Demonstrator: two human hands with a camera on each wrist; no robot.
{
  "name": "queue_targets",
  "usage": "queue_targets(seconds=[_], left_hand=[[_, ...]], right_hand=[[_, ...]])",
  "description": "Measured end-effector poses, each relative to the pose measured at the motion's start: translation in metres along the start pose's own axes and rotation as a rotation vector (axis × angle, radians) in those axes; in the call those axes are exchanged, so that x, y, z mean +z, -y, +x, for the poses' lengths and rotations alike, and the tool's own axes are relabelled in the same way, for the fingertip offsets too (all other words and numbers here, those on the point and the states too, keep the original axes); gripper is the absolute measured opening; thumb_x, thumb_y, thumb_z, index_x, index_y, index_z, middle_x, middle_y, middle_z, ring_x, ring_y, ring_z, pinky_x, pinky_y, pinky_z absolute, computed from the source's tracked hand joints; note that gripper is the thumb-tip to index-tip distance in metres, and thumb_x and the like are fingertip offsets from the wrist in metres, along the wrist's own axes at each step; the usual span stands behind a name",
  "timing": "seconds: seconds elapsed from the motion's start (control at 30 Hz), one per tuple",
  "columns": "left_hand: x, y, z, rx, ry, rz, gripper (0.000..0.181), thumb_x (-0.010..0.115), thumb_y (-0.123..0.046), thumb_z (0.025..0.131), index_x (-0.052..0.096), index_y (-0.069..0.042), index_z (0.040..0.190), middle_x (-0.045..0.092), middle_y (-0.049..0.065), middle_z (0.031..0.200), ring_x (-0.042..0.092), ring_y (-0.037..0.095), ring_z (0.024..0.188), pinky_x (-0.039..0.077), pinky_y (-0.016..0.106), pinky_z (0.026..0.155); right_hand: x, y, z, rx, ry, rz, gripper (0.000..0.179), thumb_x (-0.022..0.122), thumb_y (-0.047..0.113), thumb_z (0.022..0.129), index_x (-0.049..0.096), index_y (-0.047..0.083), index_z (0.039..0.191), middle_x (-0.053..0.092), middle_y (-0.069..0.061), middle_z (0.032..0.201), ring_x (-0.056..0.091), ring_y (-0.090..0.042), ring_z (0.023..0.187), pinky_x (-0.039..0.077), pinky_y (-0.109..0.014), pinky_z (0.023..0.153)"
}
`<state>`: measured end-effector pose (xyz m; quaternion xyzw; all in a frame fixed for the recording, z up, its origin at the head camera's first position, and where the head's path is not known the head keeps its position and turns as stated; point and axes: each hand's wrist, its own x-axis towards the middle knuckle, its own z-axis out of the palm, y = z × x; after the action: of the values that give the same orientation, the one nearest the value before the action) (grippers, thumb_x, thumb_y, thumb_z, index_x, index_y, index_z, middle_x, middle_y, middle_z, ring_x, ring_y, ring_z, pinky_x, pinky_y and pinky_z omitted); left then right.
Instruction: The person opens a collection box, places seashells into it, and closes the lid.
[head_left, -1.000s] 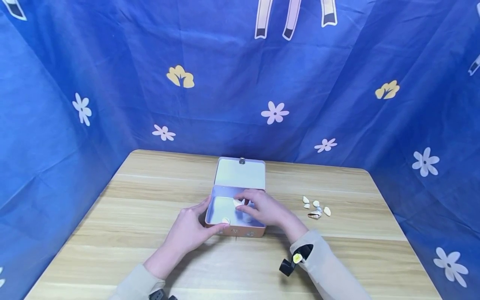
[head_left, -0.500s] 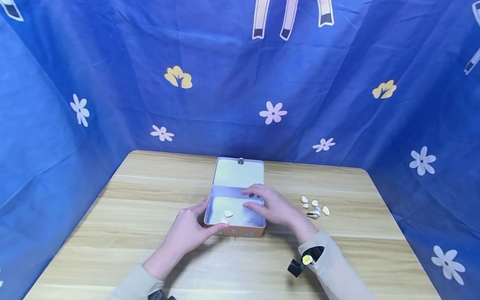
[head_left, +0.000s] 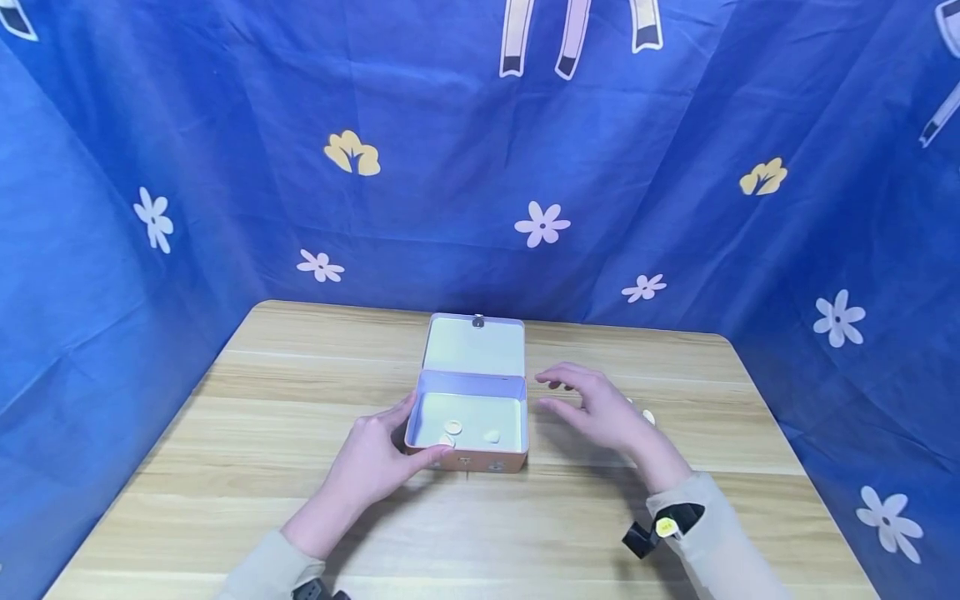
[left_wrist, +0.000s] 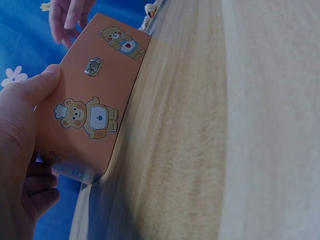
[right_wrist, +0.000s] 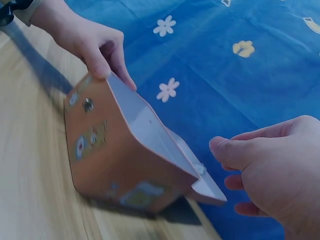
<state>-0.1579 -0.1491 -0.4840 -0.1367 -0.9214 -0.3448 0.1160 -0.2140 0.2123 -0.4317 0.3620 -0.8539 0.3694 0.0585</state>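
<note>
An orange tin box (head_left: 480,462) with bear pictures and a small metal clasp stands on the table, its lid (head_left: 474,348) tipped back. My left hand (head_left: 367,462) grips its front left corner, thumb over the front rim and fingers along the side. Inside lie a few pale seashells: one seashell (head_left: 453,427) near the left thumb, another seashell (head_left: 492,437) further right, and one partly under the thumb. My right hand (head_left: 600,410) hovers to the right of the box, fingers loosely bent and holding nothing. It covers most of the loose seashells (head_left: 648,417) behind it.
The wooden table (head_left: 300,367) extends on both sides of the box. A blue cloth (head_left: 450,183) with flowers hangs behind and at both sides. Each wrist carries a black camera mount, such as the right mount (head_left: 641,537).
The right hand let go of a seashell inside the box, then moved out over the right rim toward the loose shells. The left hand kept its grip on the box.
</note>
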Motion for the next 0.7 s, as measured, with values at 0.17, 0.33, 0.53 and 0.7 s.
queue_targets(seconds=[0.17,0.33,0.53,0.7], left_hand=[[0.000,0.000,0.000,-0.002,0.004,-0.004,0.112,0.082,-0.077,0.075,0.056,0.004,0.149,0.062,0.026,0.138,0.071,0.035,0.112,0.056,0.052,0.099],[-0.001,0.000,0.001,0.000,0.006,0.003,0.114,0.081,-0.079,0.074,0.056,0.003,0.149,0.061,0.026,0.138,0.069,0.022,0.093,0.058,0.051,0.097],[-0.001,0.000,0.001,0.002,0.007,0.011,0.113,0.080,-0.079,0.074,0.056,0.002,0.149,0.061,0.026,0.138,0.067,0.020,0.088,0.059,0.050,0.095],[-0.001,0.000,0.001,-0.002,0.011,0.021,0.114,0.079,-0.080,0.074,0.056,0.002,0.149,0.061,0.025,0.139,0.069,0.023,0.094,0.058,0.051,0.097]], right_hand=[[-0.013,-0.009,-0.016,0.052,-0.016,-0.038,0.035,0.079,0.016,0.098,0.072,0.008,0.132,0.072,-0.006,0.129,0.068,-0.027,0.112,0.057,-0.051,0.097],[-0.023,-0.020,-0.030,0.077,-0.037,-0.067,0.035,0.080,0.012,0.097,0.073,0.008,0.130,0.073,-0.003,0.125,0.069,-0.028,0.109,0.058,-0.050,0.089],[-0.029,-0.033,-0.047,0.076,-0.060,-0.095,0.033,0.080,0.011,0.096,0.074,0.008,0.128,0.073,0.004,0.117,0.070,-0.027,0.100,0.059,-0.051,0.082],[-0.032,-0.045,-0.062,0.126,-0.071,-0.104,0.031,0.081,0.013,0.096,0.074,0.009,0.126,0.074,0.001,0.117,0.070,-0.029,0.100,0.059,-0.052,0.084]])
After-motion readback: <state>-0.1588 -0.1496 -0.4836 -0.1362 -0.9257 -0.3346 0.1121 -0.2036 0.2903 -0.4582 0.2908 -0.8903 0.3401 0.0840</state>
